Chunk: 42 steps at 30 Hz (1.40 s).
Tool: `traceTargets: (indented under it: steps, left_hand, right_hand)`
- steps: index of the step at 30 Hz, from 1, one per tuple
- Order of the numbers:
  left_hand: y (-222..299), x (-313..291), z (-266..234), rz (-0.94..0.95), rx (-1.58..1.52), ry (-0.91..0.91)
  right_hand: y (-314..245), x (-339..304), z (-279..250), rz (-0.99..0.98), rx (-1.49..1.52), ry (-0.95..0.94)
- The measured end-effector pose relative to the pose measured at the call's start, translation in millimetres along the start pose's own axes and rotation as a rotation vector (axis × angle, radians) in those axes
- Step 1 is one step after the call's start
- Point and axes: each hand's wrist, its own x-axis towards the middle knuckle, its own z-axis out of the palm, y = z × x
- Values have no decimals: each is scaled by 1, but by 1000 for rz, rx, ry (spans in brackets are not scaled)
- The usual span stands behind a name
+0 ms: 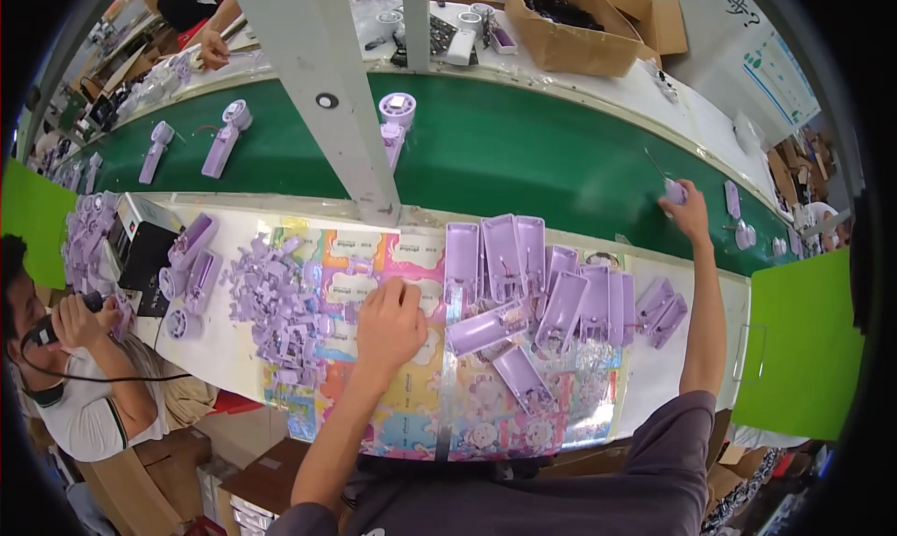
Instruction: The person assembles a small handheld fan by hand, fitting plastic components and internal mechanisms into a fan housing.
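My right hand (pixel 690 214) reaches over the green conveyor belt (pixel 533 153), fingers closed on a small lilac plastic part (pixel 675 192) with a thin wire sticking up from it. My left hand (pixel 391 323) is above the colourful printed table cover (pixel 402 396), its fingers curled; whatever they hold, if anything, is hidden. Left of it lies a heap of small lilac plastic pieces (pixel 280 312). On its right, several long lilac housing shells (pixel 561 307) stand and lie in a group, with one loose shell (pixel 523 379) nearest me.
A grey metal post (pixel 327 97) rises between table and belt. Lilac handheld fan bodies (pixel 224 139) rest along the belt. At left, a co-worker (pixel 84 377) holds a black tool beside a black box (pixel 145 246). An open carton (pixel 570 31) stands beyond; green panels (pixel 794 340) flank the table.
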Motion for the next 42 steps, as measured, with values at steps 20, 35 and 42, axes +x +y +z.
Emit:
traceTargets:
  steps: [20,35,42]
  left_hand:
    - [23,-122,-79,-762,-1724,-40]
    - [9,-157,-93,-700,-1396,-23]
    - [12,-148,-95,-544,-1153,-138]
  right_hand:
    - [-365,-339,-51,-886,826,-628]
    - [-413,-335,47,-746,602,-382]
    - [-360,-396,-45,-550,971,-447]
